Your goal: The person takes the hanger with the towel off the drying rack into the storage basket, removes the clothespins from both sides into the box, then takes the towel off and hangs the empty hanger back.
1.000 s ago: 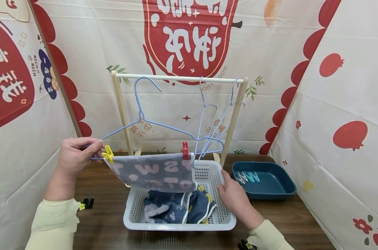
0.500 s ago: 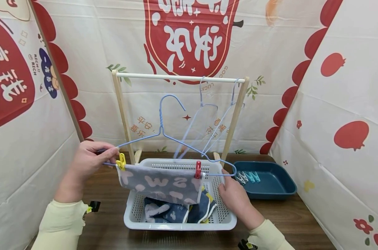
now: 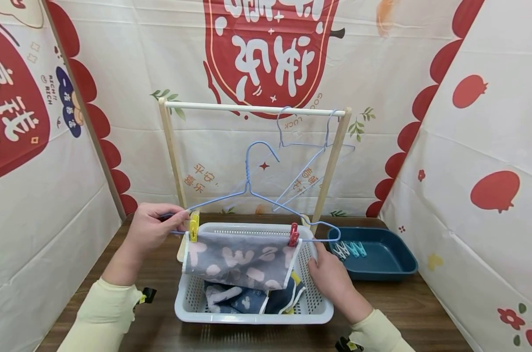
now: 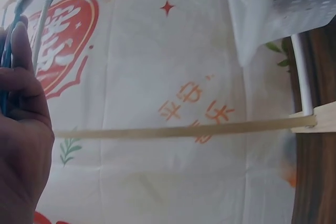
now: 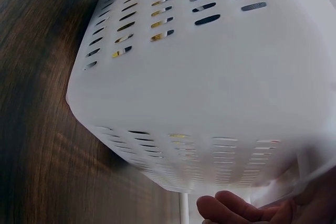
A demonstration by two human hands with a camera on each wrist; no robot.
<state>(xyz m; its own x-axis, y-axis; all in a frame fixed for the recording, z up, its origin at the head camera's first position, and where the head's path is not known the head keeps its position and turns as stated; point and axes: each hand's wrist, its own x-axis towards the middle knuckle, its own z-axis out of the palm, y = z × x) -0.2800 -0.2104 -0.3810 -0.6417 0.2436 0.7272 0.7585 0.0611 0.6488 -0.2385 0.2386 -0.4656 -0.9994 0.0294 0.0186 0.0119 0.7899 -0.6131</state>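
Note:
My left hand (image 3: 156,227) pinches the left end of a blue wire clothes hanger (image 3: 248,188) in the head view. A grey towel (image 3: 244,259) with pink letters hangs from the hanger's lower bar. A yellow clothespin (image 3: 194,226) holds its left corner, and a red clothespin (image 3: 294,234) its right. Beneath the towel is a white plastic basket (image 3: 253,319) with dark blue patterned cloths (image 3: 237,299) inside. My right hand (image 3: 332,276) grips the basket's right rim, near the hanger's right end. In the right wrist view, curled fingers (image 5: 231,208) show under the rim.
Behind the basket stands a wooden drying rack with a white rail (image 3: 248,108). Blue hangers (image 3: 301,145) hang at its right end. A dark blue tray (image 3: 380,254) with white and turquoise clothespins (image 3: 356,249) sits on the right. Printed cloth walls enclose the dark wooden table (image 3: 429,313).
My left hand has carried the hanger and towel to the right and slightly down, over the basket. The hangers on the rail have swung. My right hand stays on the basket rim.

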